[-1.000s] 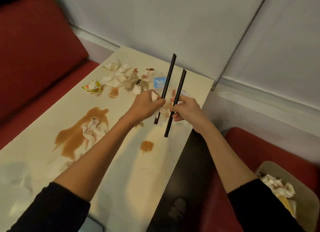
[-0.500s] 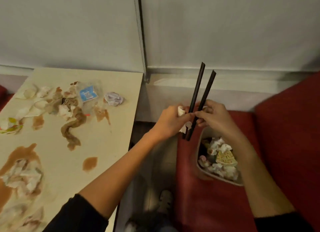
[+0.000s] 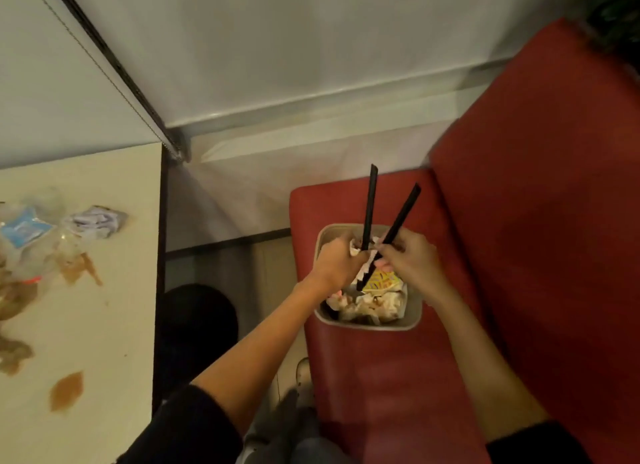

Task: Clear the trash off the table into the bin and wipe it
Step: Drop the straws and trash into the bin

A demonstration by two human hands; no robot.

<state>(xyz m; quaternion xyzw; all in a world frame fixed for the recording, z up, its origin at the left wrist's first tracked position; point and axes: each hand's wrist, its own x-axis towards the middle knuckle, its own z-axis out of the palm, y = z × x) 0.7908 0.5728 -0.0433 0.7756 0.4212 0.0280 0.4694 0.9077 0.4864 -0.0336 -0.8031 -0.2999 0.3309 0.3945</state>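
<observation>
Bin (image 3: 367,325) stands on the red seat (image 3: 381,377) at centre right of the frame, part full of crumpled paper and a yellow wrapper (image 3: 381,283). Both hands are above its mouth. The left hand (image 3: 337,262) has its fingers curled round one black stick (image 3: 369,207) and a scrap of white tissue (image 3: 355,249); this stick stands nearly upright. The right hand (image 3: 414,261) pinches the second black stick (image 3: 403,214), which leans toward the upper right. The lower ends of the two sticks cross just over the rubbish in the bin. At the left of the frame lies the desk (image 3: 114,325), with more trash near its far edge: a crumpled paper ball (image 3: 95,221) and a clear packet with a blue label (image 3: 24,228). Brown spills (image 3: 65,391) mark its surface.
</observation>
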